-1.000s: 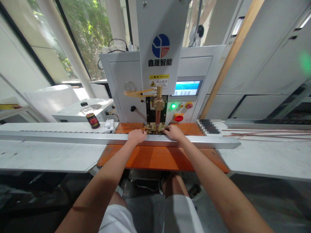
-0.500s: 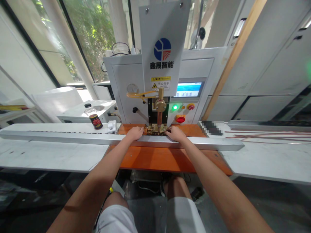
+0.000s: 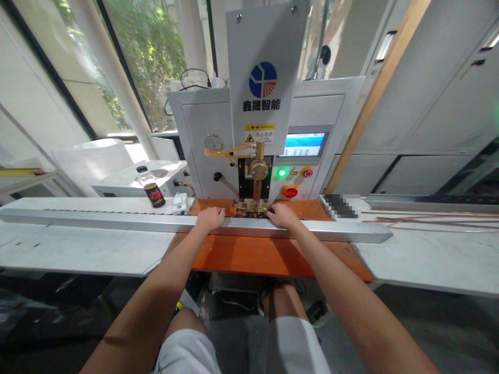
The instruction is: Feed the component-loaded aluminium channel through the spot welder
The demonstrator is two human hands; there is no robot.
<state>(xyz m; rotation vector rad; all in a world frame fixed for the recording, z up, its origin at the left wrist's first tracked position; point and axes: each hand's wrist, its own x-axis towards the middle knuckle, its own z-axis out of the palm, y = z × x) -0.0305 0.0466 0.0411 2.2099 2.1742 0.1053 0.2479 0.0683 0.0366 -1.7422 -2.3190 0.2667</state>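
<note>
A long silver metal rail point(image 3: 249, 224) runs crosswise before the welding machine point(image 3: 202, 140). My left hand point(image 3: 210, 218) lies over the rail, left of the brass fixture point(image 3: 249, 203), its fingers curled down behind the top edge. Whatever those fingers hold is hidden. Just right of the fixture, my right hand point(image 3: 284, 215) rests on the rail with thumb and fingers pinched together near the copper electrode point(image 3: 257, 191). Any small piece in that pinch cannot be made out. The electrode stands upright between my two hands.
An orange board point(image 3: 249, 254) lies under the rail on the white table point(image 3: 429, 259). To the left stand a dark-labelled bottle point(image 3: 155, 193) and a small white case point(image 3: 180, 202). Thin copper-coloured rods point(image 3: 429, 218) lie on the right. A green button point(image 3: 281, 172) glows.
My left hand has slid a little to the left along the rail, away from the fixture. My right hand stays in about the same place.
</note>
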